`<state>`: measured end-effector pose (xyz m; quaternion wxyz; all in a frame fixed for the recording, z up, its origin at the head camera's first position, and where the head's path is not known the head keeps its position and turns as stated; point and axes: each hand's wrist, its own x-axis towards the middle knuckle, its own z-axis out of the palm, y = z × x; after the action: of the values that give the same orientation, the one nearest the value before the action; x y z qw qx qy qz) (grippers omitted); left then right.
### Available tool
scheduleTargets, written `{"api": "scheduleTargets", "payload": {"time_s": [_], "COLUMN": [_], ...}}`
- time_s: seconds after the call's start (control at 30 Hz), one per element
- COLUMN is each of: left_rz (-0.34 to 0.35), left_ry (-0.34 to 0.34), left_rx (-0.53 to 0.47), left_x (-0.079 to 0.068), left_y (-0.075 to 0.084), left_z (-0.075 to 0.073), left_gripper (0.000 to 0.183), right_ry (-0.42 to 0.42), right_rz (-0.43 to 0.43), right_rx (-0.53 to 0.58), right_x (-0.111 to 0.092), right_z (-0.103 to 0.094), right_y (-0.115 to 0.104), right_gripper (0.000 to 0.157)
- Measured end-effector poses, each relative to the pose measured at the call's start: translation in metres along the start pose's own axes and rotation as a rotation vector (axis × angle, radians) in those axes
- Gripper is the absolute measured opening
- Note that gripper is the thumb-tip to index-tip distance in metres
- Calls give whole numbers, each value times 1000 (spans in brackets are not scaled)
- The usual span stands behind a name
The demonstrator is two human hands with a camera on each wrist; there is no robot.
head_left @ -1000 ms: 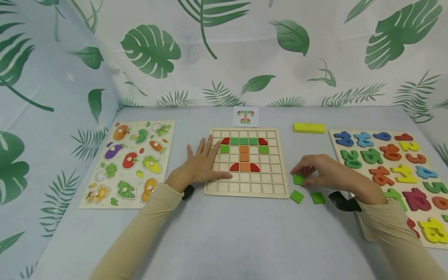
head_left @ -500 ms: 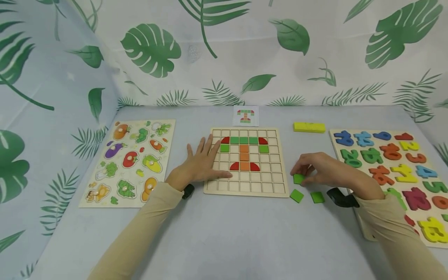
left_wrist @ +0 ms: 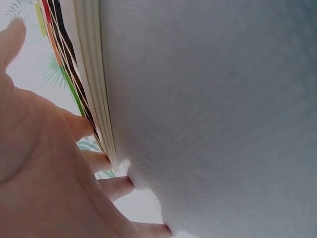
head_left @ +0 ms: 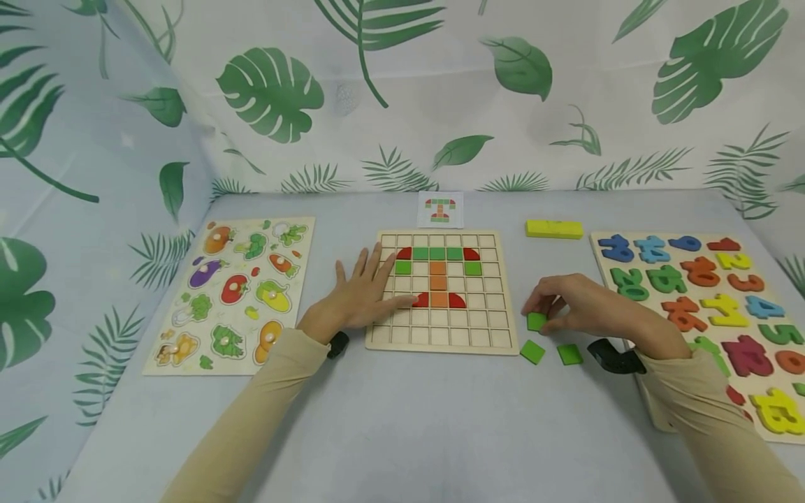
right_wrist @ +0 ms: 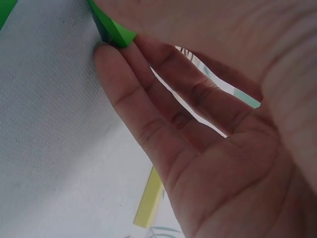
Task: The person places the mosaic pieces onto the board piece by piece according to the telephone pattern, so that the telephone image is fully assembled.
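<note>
In the head view my left hand (head_left: 360,296) lies with straight, spread fingers over the left edge of a wooden grid board (head_left: 402,337). Its thumb reaches to a red quarter-round tile (head_left: 421,301). Red, green and orange tiles form a T-like shape in the grid. Right of the board, my right hand (head_left: 585,309) pinches a green square tile (head_left: 537,321) between thumb and fingers, low over the table; the right wrist view shows this green tile (right_wrist: 121,34) at the fingertips. Two more green squares, one nearer the board (head_left: 532,352) and one to the right (head_left: 569,354), lie close by.
A pattern card (head_left: 441,209) sits behind the board, with a yellow block (head_left: 554,229) to its right. A vegetable puzzle (head_left: 247,276) lies at left. The number puzzle (head_left: 657,244) at right is partly under my right forearm. A leaf-print cloth (head_left: 402,126) stands behind.
My left thumb has shifted up the board, from the bare cells to the red tile. The right hand stays in place with the green tile.
</note>
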<state>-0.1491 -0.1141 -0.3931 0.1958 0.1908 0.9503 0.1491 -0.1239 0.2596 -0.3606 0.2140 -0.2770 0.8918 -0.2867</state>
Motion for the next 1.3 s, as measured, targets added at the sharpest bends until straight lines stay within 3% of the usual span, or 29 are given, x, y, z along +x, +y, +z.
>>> {"api": "scheduleTargets", "payload": {"time_s": [0.13, 0.57, 0.73, 1.03, 1.3], "left_rz": [4, -26, -27, -19, -39], "left_ry": [21, 56, 61, 51, 41], "left_rx": [13, 54, 61, 52, 55], "left_x": [0, 0, 1, 3, 4], "left_y": [1, 10, 11, 11, 9], "left_z": [2, 2, 2, 2, 1], "left_gripper": [88, 89, 89, 89, 92], "right_ry": [0, 9, 60, 231, 273], "right_rz": [-8, -51, -90, -154, -278], "right_rx": [4, -36, -97, -101, -48], "right_x": [0, 3, 8, 36, 68], "right_z": [1, -1, -9, -14, 4], "right_y": [0, -5, -15, -55, -77], "right_gripper": [28, 26, 25, 20, 19]}}
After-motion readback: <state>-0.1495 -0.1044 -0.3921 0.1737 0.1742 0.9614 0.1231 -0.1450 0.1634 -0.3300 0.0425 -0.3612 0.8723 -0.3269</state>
